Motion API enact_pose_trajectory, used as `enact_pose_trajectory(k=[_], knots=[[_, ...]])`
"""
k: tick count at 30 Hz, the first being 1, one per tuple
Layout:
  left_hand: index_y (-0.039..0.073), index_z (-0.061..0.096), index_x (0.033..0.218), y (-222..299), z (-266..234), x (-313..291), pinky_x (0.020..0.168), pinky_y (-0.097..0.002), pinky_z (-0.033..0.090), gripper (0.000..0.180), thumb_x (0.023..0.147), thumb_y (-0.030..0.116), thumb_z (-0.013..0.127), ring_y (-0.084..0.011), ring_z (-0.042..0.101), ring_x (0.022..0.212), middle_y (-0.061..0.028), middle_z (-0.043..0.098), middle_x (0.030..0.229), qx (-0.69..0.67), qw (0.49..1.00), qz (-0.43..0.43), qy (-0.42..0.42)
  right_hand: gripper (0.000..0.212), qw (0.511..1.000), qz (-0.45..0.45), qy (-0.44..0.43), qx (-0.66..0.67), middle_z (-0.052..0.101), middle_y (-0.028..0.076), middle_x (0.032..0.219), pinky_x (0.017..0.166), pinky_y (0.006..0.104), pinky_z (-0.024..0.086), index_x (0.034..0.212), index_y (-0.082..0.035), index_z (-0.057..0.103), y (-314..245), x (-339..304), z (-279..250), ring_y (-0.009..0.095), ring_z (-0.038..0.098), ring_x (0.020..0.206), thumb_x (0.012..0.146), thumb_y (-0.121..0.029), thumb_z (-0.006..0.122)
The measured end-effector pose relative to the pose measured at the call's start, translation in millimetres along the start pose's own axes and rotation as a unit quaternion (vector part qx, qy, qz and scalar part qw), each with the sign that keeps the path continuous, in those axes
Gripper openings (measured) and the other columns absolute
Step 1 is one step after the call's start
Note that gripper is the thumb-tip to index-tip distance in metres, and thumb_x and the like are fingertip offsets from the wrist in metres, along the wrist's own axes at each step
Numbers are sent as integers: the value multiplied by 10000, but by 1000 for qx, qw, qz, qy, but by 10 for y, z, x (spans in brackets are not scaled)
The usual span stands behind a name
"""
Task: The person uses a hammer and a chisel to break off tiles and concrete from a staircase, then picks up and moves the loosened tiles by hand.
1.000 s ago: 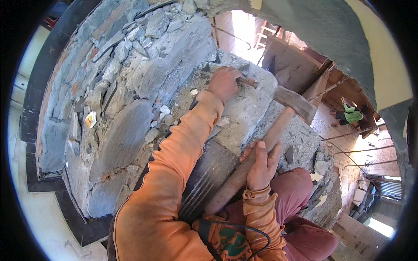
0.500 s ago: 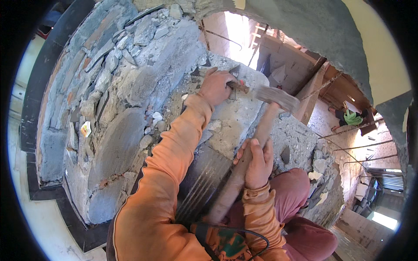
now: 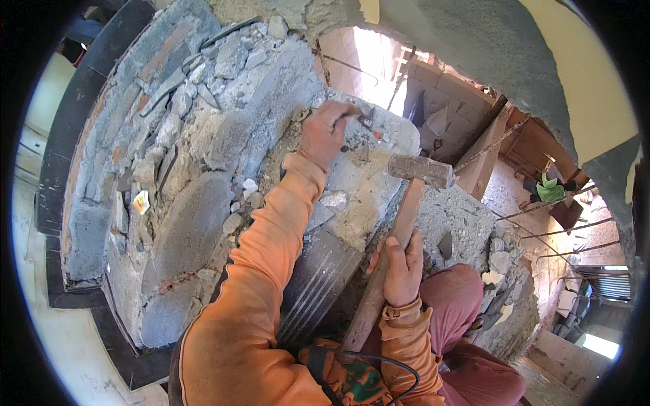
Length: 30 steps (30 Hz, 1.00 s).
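My right hand [image 3: 404, 269] is wrapped around the wooden handle of a hammer [image 3: 421, 171]. Its blocky, dusty head is raised over the broken concrete [image 3: 365, 203], near the opening, and the handle slants down toward my lap. Farther up and to the left, my left hand [image 3: 323, 132] is at the rough concrete surface with its fingers curled closed. What those fingers hold, if anything, is hard to make out. Beside the fingertips lie a dark grey chip [image 3: 365, 115] and a small red bit [image 3: 378, 135].
Loose rubble [image 3: 230, 57] covers the broken masonry on the left. A jagged opening at right shows bent rebar [image 3: 575, 230] and a lower area, where a person [image 3: 550, 188] with something green is visible. A dark ribbed piece [image 3: 315, 284] lies between my arms.
The hammer head, blurred before, is now sharp and slightly lower and left. My left hand has shifted a little left, and the chisel end that stuck out of it no longer shows.
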State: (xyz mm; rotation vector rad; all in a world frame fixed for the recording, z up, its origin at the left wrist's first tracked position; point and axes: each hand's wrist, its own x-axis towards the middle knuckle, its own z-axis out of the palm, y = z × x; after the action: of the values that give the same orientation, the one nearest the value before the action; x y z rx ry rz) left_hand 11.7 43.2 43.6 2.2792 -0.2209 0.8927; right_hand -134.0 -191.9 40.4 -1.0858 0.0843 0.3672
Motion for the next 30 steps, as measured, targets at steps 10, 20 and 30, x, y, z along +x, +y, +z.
enact_pose_trajectory(k=[10, 20, 30], knots=[[60, 704, 981, 32, 83, -96, 787, -348, 533, 255, 761, -48, 634, -292, 665, 887, -114, 685, 963, 19, 996, -1, -87, 175, 990, -118, 79, 10, 516, 68, 719, 493, 276, 462, 1078, -27, 395, -110, 93, 279, 132, 530, 541, 971, -142, 471], [90, 691, 1005, -46, 148, -130, 813, -365, 529, 284, 759, -25, 610, -305, 652, 910, -97, 671, 1004, 47, 991, 6, -123, 144, 987, -120, 102, 6, 512, 69, 762, 482, 280, 463, 1060, -23, 437, -81, 230, 366, 128, 534, 545, 957, -110, 488], [45, 672, 965, 43, -39, -52, 790, -357, 529, 229, 765, -46, 605, -296, 657, 889, -117, 671, 961, 36, 999, -9, 1, 129, 998, -57, 7, -7, 519, 55, 757, 471, 267, 467, 1050, -52, 432, -393, 200, 155, 133, 535, 534, 957, -128, 477]])
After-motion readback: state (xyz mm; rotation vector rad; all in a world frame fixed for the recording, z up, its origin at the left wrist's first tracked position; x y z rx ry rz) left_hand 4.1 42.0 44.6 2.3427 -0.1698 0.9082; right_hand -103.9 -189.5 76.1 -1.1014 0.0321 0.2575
